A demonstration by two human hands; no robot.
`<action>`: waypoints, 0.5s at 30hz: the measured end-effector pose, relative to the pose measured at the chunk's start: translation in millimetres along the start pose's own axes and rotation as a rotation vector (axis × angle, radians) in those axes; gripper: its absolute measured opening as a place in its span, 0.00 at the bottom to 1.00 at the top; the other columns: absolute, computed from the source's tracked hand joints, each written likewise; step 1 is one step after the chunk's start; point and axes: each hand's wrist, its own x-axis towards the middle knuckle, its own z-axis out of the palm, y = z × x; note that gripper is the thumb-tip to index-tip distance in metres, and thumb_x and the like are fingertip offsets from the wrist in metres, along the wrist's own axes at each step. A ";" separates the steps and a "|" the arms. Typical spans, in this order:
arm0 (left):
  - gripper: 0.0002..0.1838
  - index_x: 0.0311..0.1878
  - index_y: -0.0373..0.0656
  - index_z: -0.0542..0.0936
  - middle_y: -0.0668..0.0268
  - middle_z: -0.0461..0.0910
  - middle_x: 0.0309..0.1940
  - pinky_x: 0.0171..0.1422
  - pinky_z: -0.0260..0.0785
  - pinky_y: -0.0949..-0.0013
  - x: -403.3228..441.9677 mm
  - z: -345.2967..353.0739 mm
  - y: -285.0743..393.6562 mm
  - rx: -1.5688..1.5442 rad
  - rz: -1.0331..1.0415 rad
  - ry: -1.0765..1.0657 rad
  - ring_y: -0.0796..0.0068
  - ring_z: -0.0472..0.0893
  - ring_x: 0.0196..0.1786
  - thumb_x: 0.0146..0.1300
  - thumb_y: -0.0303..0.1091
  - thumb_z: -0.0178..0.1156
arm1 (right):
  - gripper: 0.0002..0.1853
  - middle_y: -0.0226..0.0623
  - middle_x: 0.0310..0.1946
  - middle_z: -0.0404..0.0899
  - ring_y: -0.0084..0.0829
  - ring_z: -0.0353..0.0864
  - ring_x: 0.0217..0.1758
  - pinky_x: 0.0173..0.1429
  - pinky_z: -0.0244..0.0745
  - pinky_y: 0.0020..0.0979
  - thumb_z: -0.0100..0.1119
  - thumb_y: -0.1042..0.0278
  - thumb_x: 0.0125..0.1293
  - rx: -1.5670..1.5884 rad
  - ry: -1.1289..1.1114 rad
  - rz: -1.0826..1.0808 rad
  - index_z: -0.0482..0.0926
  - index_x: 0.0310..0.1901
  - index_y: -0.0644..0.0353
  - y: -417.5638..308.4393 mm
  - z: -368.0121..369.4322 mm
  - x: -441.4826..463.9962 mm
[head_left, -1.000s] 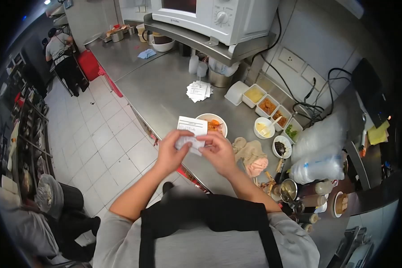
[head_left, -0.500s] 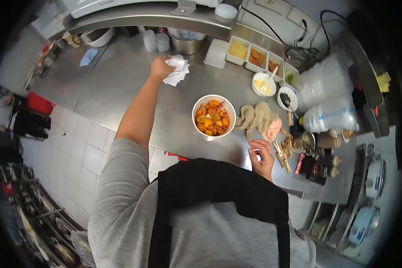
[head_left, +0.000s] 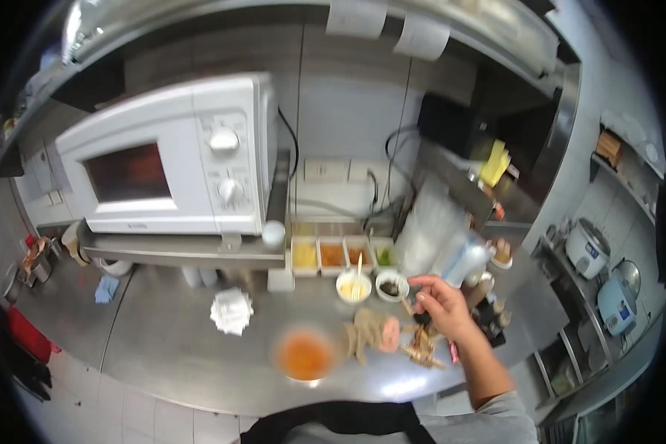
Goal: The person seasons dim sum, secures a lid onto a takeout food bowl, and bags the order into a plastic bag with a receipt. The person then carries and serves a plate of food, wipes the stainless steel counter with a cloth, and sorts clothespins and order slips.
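Observation:
My right hand (head_left: 442, 307) reaches over the right part of the steel counter, beside a small white bowl (head_left: 382, 290) of dark food with a spoon in it. Its fingers are loosely apart, and I see nothing in them. Left of that bowl stands another small white bowl (head_left: 345, 297) holding pale yellow food and a light-handled utensil. A round tub of orange-red food (head_left: 305, 357), blurred here, is near the counter's front edge. Crumpled brownish cloths (head_left: 366, 334) lie to its right. A pile of white paper slips (head_left: 231, 311) rests farther left. My left hand is out of view.
A white microwave (head_left: 192, 159) sits on a raised shelf at the back. Several white food containers (head_left: 332, 256) line the wall. Stacked clear plastic lids or tubs (head_left: 429, 237) and bottles stand at the right. Paper slips (head_left: 356, 16) hang overhead.
The view has tilted up, showing the microwave and wall. My left hand has left the paper slips and gone out of view. My right hand has moved forward to the dark-food bowl.

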 end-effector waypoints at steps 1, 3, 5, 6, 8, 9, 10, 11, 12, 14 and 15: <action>0.13 0.45 0.41 0.76 0.60 0.77 0.38 0.46 0.73 0.66 3.6 5.6 6.5 0.041 -0.042 0.071 0.70 0.78 0.42 0.66 0.39 0.55 | 0.09 0.30 0.25 0.76 0.21 0.76 0.29 0.38 0.71 0.22 0.58 0.76 0.61 -0.245 -0.025 -0.333 0.81 0.43 0.59 -37.4 -10.4 15.3; 0.13 0.46 0.41 0.76 0.59 0.77 0.40 0.46 0.73 0.66 6.2 12.3 16.3 0.115 -0.075 0.182 0.69 0.78 0.43 0.65 0.39 0.55 | 0.07 0.32 0.26 0.77 0.26 0.76 0.30 0.38 0.71 0.24 0.61 0.77 0.58 -0.564 -0.046 -0.845 0.81 0.39 0.60 -108.1 -30.3 52.0; 0.13 0.47 0.41 0.76 0.59 0.76 0.41 0.47 0.73 0.65 5.2 20.5 19.7 0.153 -0.083 0.278 0.67 0.77 0.44 0.65 0.39 0.56 | 0.04 0.35 0.27 0.78 0.28 0.77 0.29 0.36 0.72 0.26 0.62 0.77 0.55 -0.677 0.065 -0.950 0.80 0.33 0.63 -171.5 -48.8 78.2; 0.13 0.47 0.41 0.76 0.58 0.75 0.42 0.47 0.73 0.65 3.0 24.0 19.5 0.168 -0.085 0.321 0.67 0.77 0.44 0.65 0.39 0.56 | 0.04 0.37 0.27 0.78 0.25 0.76 0.28 0.34 0.72 0.26 0.61 0.76 0.57 -0.654 0.170 -1.013 0.79 0.34 0.63 -193.4 -58.2 103.6; 0.13 0.48 0.42 0.77 0.58 0.75 0.44 0.48 0.73 0.65 -2.3 31.3 16.6 0.188 -0.087 0.391 0.66 0.77 0.45 0.65 0.39 0.57 | 0.07 0.36 0.27 0.79 0.23 0.76 0.29 0.36 0.71 0.25 0.55 0.72 0.63 -0.590 0.381 -0.927 0.79 0.39 0.64 -248.8 -65.7 132.7; 0.13 0.48 0.42 0.77 0.57 0.74 0.44 0.49 0.73 0.64 -6.0 34.7 15.9 0.196 -0.086 0.428 0.65 0.77 0.46 0.64 0.39 0.57 | 0.08 0.35 0.28 0.80 0.26 0.78 0.32 0.38 0.73 0.27 0.53 0.72 0.65 -0.545 0.449 -1.148 0.79 0.42 0.62 -269.9 -71.7 160.7; 0.14 0.48 0.42 0.77 0.57 0.74 0.45 0.49 0.73 0.64 -9.9 37.6 14.1 0.200 -0.089 0.461 0.65 0.77 0.46 0.64 0.38 0.58 | 0.10 0.35 0.31 0.81 0.24 0.78 0.37 0.43 0.73 0.26 0.49 0.72 0.67 -0.552 0.420 -1.207 0.79 0.45 0.62 -291.7 -78.3 187.0; 0.14 0.49 0.42 0.77 0.57 0.73 0.46 0.49 0.73 0.64 -13.9 40.2 11.7 0.204 -0.091 0.493 0.64 0.76 0.47 0.64 0.38 0.58 | 0.12 0.35 0.34 0.81 0.22 0.79 0.43 0.49 0.73 0.25 0.46 0.73 0.69 -0.560 0.386 -1.262 0.79 0.49 0.62 -311.7 -83.7 212.6; 0.14 0.49 0.42 0.77 0.57 0.73 0.47 0.50 0.73 0.64 -18.2 42.4 9.4 0.205 -0.097 0.524 0.64 0.76 0.47 0.64 0.38 0.58 | 0.12 0.37 0.37 0.82 0.24 0.79 0.46 0.51 0.73 0.26 0.47 0.72 0.68 -0.441 0.284 -1.168 0.79 0.49 0.60 -331.0 -86.6 238.6; 0.14 0.50 0.42 0.77 0.56 0.72 0.48 0.51 0.73 0.63 -27.6 45.6 2.4 0.203 -0.119 0.582 0.62 0.76 0.48 0.64 0.38 0.59 | 0.13 0.40 0.41 0.83 0.28 0.80 0.48 0.54 0.73 0.29 0.49 0.71 0.65 -0.479 0.346 -1.035 0.80 0.48 0.57 -351.9 -93.2 275.8; 0.15 0.50 0.42 0.77 0.56 0.72 0.49 0.51 0.73 0.63 -34.2 46.5 -0.2 0.205 -0.132 0.615 0.62 0.76 0.49 0.63 0.38 0.59 | 0.13 0.40 0.41 0.83 0.30 0.80 0.47 0.53 0.73 0.29 0.50 0.70 0.64 -0.627 0.514 -0.995 0.81 0.47 0.55 -357.1 -98.8 288.6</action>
